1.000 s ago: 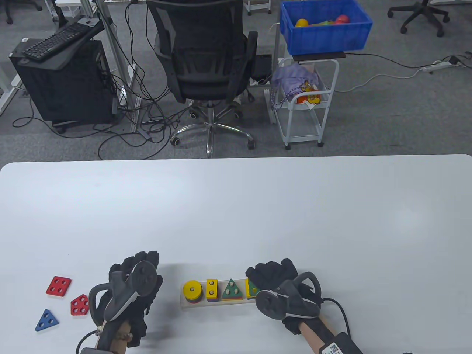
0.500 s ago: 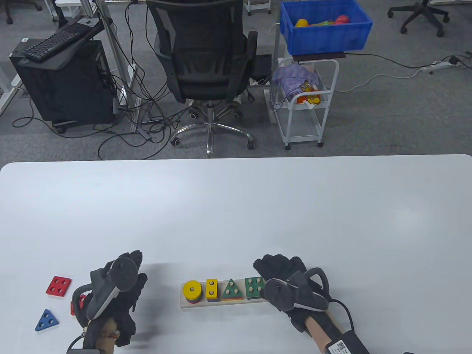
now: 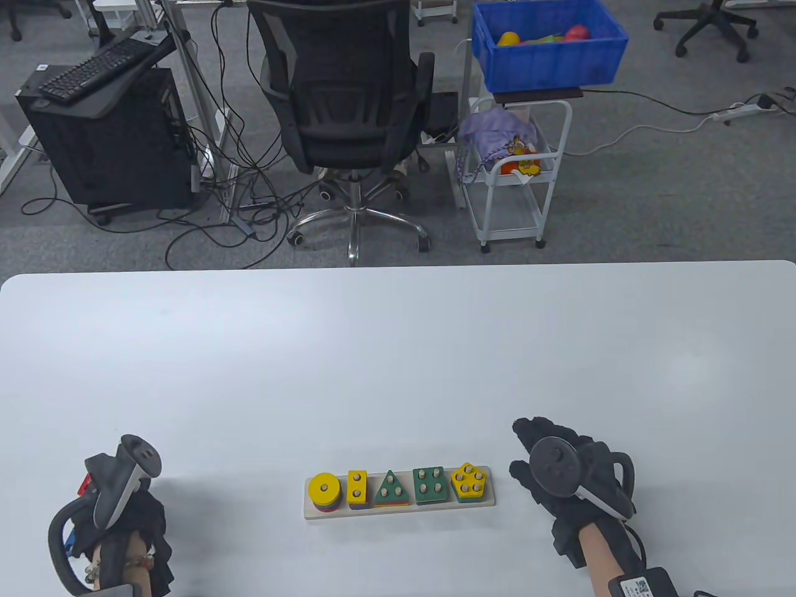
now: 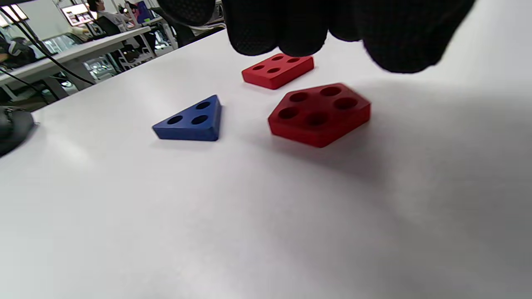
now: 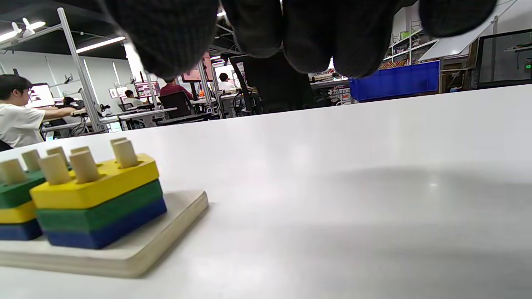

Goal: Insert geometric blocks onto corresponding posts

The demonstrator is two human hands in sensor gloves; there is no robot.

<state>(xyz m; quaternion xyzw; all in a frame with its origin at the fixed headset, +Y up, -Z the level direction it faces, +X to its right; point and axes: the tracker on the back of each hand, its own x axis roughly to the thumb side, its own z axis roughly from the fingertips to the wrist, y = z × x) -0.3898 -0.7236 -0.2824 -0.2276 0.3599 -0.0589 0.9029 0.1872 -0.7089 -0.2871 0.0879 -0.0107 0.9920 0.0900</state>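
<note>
The wooden post board [image 3: 398,511] carries a yellow round block [image 3: 324,489], a yellow rectangle [image 3: 357,487], a green triangle [image 3: 390,488], a green square [image 3: 430,484] and a yellow pentagon [image 3: 470,482]. In the right wrist view the yellow pentagon [image 5: 95,182] tops a green and a blue block. My right hand [image 3: 547,460] hovers just right of the board and holds nothing. My left hand [image 3: 134,510] hangs over the loose blocks at the front left. Its fingertips [image 4: 291,29] are above the red pentagon [image 4: 319,113], touching nothing. The blue triangle [image 4: 191,120] and red square [image 4: 277,70] lie beside it.
Beyond the white table's far edge [image 3: 398,264] stand a black office chair [image 3: 348,106], a white cart [image 3: 510,174] under a blue bin [image 3: 547,46], and a desk with a keyboard [image 3: 99,62]. People sit at desks in the background of the right wrist view.
My right hand has drawn back to the right off the board, uncovering the yellow pentagon on its posts. My left hand has moved left and now covers the loose blocks.
</note>
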